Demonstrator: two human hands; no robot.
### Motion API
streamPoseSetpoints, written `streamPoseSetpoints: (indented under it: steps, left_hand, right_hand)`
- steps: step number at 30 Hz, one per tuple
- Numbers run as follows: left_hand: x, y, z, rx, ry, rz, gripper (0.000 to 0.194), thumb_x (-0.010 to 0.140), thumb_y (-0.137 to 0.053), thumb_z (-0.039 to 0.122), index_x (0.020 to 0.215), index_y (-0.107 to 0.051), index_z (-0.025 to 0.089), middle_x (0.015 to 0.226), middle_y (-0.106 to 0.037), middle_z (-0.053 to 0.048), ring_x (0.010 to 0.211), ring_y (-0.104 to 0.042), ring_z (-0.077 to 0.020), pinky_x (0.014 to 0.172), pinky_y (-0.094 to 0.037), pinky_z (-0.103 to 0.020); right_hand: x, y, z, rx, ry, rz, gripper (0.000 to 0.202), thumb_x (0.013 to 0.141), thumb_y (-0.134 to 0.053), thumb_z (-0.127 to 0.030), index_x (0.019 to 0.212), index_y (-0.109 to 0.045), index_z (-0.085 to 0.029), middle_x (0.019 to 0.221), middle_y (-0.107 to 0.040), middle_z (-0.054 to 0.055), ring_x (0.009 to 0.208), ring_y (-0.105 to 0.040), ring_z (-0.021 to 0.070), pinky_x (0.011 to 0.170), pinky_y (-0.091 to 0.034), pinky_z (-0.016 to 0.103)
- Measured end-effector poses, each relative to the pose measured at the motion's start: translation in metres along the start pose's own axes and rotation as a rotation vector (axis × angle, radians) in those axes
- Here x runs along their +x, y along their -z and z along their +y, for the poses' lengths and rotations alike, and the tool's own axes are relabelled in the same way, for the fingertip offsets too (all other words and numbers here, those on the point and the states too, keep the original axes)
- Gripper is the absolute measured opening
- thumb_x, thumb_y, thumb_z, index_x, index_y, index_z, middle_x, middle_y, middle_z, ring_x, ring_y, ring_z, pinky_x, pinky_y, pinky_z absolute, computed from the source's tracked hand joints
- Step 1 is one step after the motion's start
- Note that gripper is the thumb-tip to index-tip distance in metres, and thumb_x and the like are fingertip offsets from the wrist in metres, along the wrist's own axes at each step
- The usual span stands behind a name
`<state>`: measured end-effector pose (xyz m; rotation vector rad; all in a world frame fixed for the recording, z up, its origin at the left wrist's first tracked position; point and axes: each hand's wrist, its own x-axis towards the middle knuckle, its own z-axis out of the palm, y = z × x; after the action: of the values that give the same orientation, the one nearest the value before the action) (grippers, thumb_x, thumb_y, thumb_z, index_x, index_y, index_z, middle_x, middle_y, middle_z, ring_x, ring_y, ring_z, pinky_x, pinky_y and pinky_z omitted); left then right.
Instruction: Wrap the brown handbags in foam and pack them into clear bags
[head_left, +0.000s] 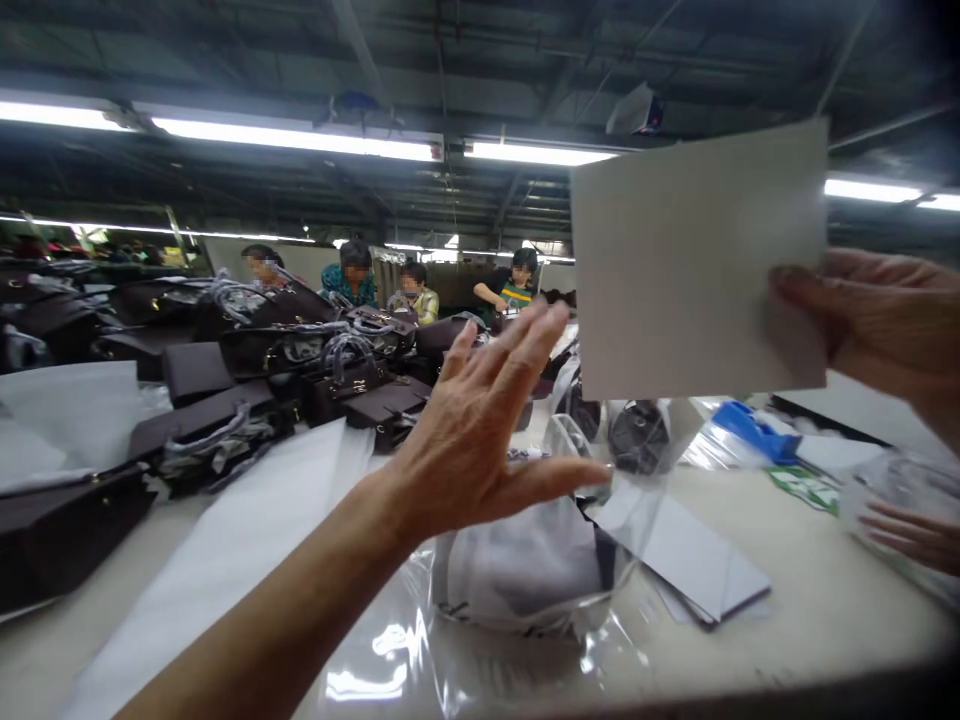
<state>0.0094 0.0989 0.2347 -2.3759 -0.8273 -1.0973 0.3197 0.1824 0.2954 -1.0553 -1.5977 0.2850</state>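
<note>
Card [690,260] upright, facing camera, long axis unclear; right fingers [802,292] clamp its edge, left fingers [526,352] spread.

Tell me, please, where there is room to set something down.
The cream tabletop is barest between the flat white card stack and the co-worker's hand at right. A narrow bare strip separates the nearest dark brown handbag from the white sheets. Other handbags crowd the back left; a clear plastic bag fills the middle, below the left hand.

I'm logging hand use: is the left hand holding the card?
No, the right hand holds the card, while the left hand is spread open.
</note>
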Motion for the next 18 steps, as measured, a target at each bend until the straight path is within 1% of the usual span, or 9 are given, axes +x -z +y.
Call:
streamPoseSetpoints:
  steps: [1,3,5,7,10,13,15,16,18]
  left_hand:
    - [-0.006,0.000,-0.003,-0.071,0.009,-0.155,0.066,0.076,-0.050,0.061,0.123,-0.043,0.015,0.120,-0.055,-0.012,0.116,-0.046,-0.0248,0.106,-0.017,-0.052]
    - [-0.020,-0.003,-0.008,-0.148,-0.040,-0.450,0.041,0.079,-0.053,0.053,0.103,-0.057,0.020,0.093,-0.066,-0.003,0.094,-0.059,-0.0184,0.106,-0.018,-0.050]
    - [-0.031,-0.007,-0.010,-0.121,-0.080,-0.575,0.021,0.084,-0.053,0.038,0.080,-0.061,0.019,0.072,-0.065,0.002,0.074,-0.061,-0.0135,0.100,-0.032,-0.043]
    - [-0.037,-0.010,-0.011,-0.044,-0.091,-0.571,0.022,0.087,-0.049,0.027,0.070,-0.058,0.017,0.068,-0.063,0.001,0.067,-0.059,-0.0123,0.079,-0.044,-0.030]
    - [-0.040,-0.011,-0.012,0.044,-0.087,-0.525,0.024,0.087,-0.047,0.027,0.067,-0.055,0.016,0.066,-0.060,0.000,0.059,-0.056,-0.0111,0.053,-0.039,-0.022]
    - [-0.042,-0.011,-0.014,0.086,-0.106,-0.462,0.027,0.089,-0.045,0.028,0.066,-0.052,0.016,0.062,-0.055,0.002,0.052,-0.050,-0.0085,0.048,-0.034,-0.022]
    - [-0.043,-0.012,-0.015,0.090,-0.126,-0.413,0.028,0.089,-0.045,0.030,0.065,-0.052,0.016,0.061,-0.053,0.003,0.051,-0.048,-0.0076,0.048,-0.032,-0.022]
    - [-0.043,-0.013,-0.016,0.090,-0.133,-0.394,0.028,0.089,-0.045,0.031,0.065,-0.052,0.016,0.060,-0.052,0.003,0.050,-0.047,-0.0075,0.047,-0.031,-0.022]
    - [-0.041,-0.015,-0.016,0.090,-0.140,-0.379,0.029,0.089,-0.044,0.033,0.066,-0.052,0.016,0.059,-0.051,0.004,0.051,-0.047,-0.0080,0.047,-0.031,-0.022]
  right_hand:
    - [0.009,0.001,-0.005,0.060,-0.054,-0.037,0.037,0.074,-0.058,-0.038,0.105,-0.061,-0.017,0.093,-0.067,0.006,0.071,-0.063,0.0147,0.057,-0.045,0.030]
    - [0.015,-0.007,-0.016,0.133,-0.163,-0.161,0.041,0.071,-0.061,-0.033,0.108,-0.059,-0.017,0.090,-0.067,0.005,0.069,-0.063,0.0136,0.061,-0.046,0.033]
    - [0.011,-0.023,-0.025,0.079,-0.256,-0.402,0.045,0.068,-0.062,-0.032,0.109,-0.059,-0.014,0.082,-0.068,0.004,0.064,-0.063,0.0131,0.061,-0.047,0.033]
    - [0.003,-0.041,-0.028,-0.001,-0.348,-0.752,0.048,0.067,-0.063,-0.034,0.110,-0.059,-0.014,0.077,-0.068,0.003,0.061,-0.062,0.0115,0.058,-0.048,0.027]
    - [-0.002,-0.058,-0.021,-0.074,-0.393,-1.155,0.041,0.073,-0.060,-0.035,0.110,-0.060,-0.016,0.073,-0.066,0.000,0.053,-0.058,0.0055,0.052,-0.044,0.017]
    - [0.001,-0.065,-0.011,-0.154,-0.350,-1.387,0.034,0.077,-0.057,-0.034,0.104,-0.063,-0.015,0.064,-0.062,-0.003,0.045,-0.052,0.0038,0.046,-0.040,0.014]
    - [0.000,-0.073,-0.008,-0.218,-0.323,-1.490,0.030,0.078,-0.056,-0.035,0.096,-0.065,-0.014,0.059,-0.058,-0.005,0.044,-0.048,0.0043,0.046,-0.039,0.016]
    - [-0.003,-0.080,-0.009,-0.242,-0.277,-1.525,0.027,0.078,-0.055,-0.035,0.090,-0.065,-0.014,0.057,-0.055,-0.007,0.044,-0.046,0.0040,0.046,-0.038,0.016]
    - [-0.015,-0.100,-0.013,-0.295,-0.081,-1.560,0.022,0.081,-0.052,-0.032,0.075,-0.064,-0.014,0.052,-0.046,-0.009,0.044,-0.039,0.0030,0.045,-0.033,0.014]
